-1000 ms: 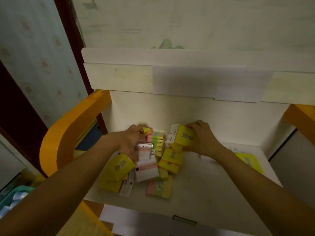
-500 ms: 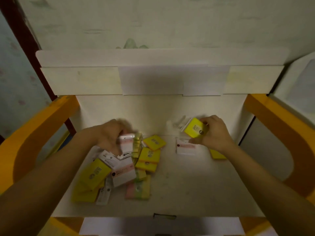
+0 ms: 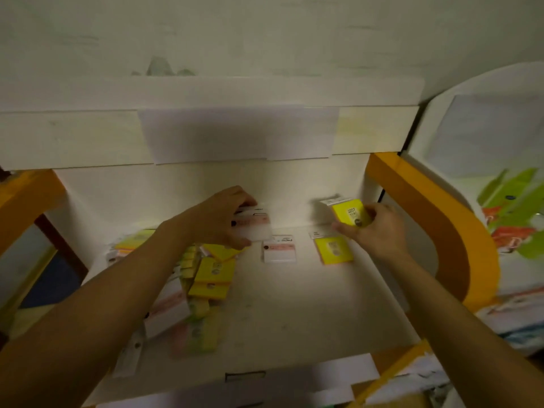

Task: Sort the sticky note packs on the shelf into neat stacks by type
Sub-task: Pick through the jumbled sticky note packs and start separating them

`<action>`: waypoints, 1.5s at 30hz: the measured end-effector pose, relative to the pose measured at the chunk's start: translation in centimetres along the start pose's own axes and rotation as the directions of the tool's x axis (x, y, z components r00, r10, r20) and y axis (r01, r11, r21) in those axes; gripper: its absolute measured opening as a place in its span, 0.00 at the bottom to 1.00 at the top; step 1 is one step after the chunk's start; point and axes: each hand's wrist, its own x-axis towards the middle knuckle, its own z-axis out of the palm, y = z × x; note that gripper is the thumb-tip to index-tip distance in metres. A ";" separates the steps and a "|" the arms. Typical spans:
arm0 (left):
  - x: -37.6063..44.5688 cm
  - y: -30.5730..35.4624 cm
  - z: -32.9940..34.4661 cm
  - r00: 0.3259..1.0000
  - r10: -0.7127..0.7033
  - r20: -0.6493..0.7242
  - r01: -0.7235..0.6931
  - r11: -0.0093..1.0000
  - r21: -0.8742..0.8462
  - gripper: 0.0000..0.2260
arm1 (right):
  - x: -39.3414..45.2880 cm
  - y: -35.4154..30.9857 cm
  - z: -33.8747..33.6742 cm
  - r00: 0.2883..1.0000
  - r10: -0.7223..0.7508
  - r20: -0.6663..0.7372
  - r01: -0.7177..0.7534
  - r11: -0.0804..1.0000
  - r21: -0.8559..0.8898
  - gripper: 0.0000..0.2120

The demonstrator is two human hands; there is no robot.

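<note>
My left hand [image 3: 223,219] grips a white pack [image 3: 254,226] above the shelf [image 3: 294,319]; my right hand [image 3: 372,231] pinches a yellow pack [image 3: 348,213]. Below them lie another white pack [image 3: 279,248] and yellow pack [image 3: 333,249], apart; unsorted pile [image 3: 206,278] left of centre

"2207" printed in dark digits on yellow pack [image 3: 350,214], far right. Other labels too blurred to read.

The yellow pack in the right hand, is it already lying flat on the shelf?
No. The right hand holds the yellow pack lifted above the shelf, over another yellow pack that lies flat there.
</note>
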 end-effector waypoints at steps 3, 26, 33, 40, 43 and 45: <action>0.7 0.0 0.9 1.000 0.022 -0.009 -0.023 0.999 -0.027 0.40 | 0.0 1.0 0.2 0.999 0.032 -0.016 -0.033 0.996 -0.078 0.47; -1.6 -2.4 4.0 0.991 -0.133 0.015 0.133 0.978 -0.158 0.44 | -2.5 0.5 8.0 0.975 0.174 0.136 -0.083 0.859 -0.506 0.44; -0.4 -2.1 4.4 0.991 -0.132 0.029 0.135 0.980 -0.145 0.44 | -1.3 0.8 8.4 0.975 0.155 0.159 -0.060 0.873 -0.484 0.45; 2.6 -1.8 5.1 0.992 -0.105 0.066 0.114 0.980 -0.160 0.43 | -0.6 0.3 7.0 0.980 0.153 0.125 -0.084 0.895 -0.437 0.51; 4.7 -0.9 6.2 0.990 -0.082 0.114 0.103 0.977 -0.187 0.43 | -0.5 0.4 6.0 0.992 0.102 0.071 -0.072 0.940 -0.334 0.47; 5.8 -0.5 7.5 0.983 -0.080 0.163 0.112 0.973 -0.203 0.44 | -0.7 0.6 5.4 0.995 0.069 0.067 -0.049 0.964 -0.262 0.43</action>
